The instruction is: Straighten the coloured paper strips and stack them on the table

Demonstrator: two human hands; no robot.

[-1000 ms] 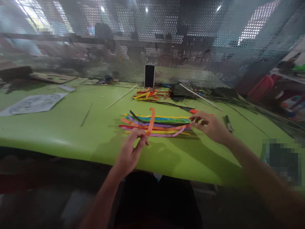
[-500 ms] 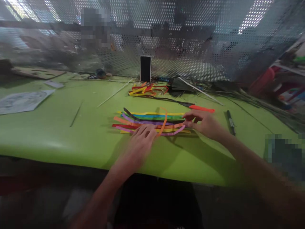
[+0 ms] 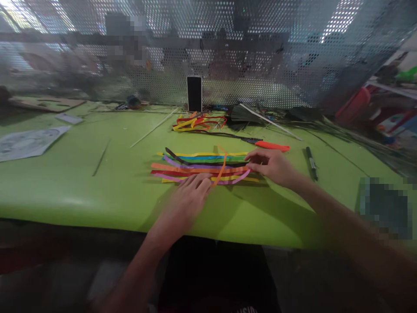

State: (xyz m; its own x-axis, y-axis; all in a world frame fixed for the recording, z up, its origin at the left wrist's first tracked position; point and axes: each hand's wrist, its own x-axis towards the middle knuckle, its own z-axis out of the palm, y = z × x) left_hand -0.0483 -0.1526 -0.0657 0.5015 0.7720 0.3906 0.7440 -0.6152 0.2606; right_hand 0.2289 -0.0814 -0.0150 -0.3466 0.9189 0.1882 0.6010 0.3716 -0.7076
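Observation:
Several colored strips, among them a yellow strip (image 3: 195,154), a purple strip (image 3: 208,168) and a red strip (image 3: 172,173), lie side by side across the green table. A narrow orange strip (image 3: 223,167) crosses over them near the middle. My left hand (image 3: 192,193) rests on the near strips with its fingers stretched out, pressing them down. At the right ends, my right hand (image 3: 270,167) has thumb and forefinger pinched at the end of a lengthwise orange strip (image 3: 163,167). Its fingers cover several of the other strip ends.
Behind the strips lie a red-handled cutting tool (image 3: 272,146) and a tangle of colored strips (image 3: 195,124). A black marker (image 3: 311,163) is right of my right hand. A phone (image 3: 194,94) stands against the perforated screen. Papers (image 3: 31,141) and thin sticks (image 3: 101,157) lie left.
The view has shifted slightly. My right hand's fingers have closed in at the strip ends, while my left hand stays on the near strips.

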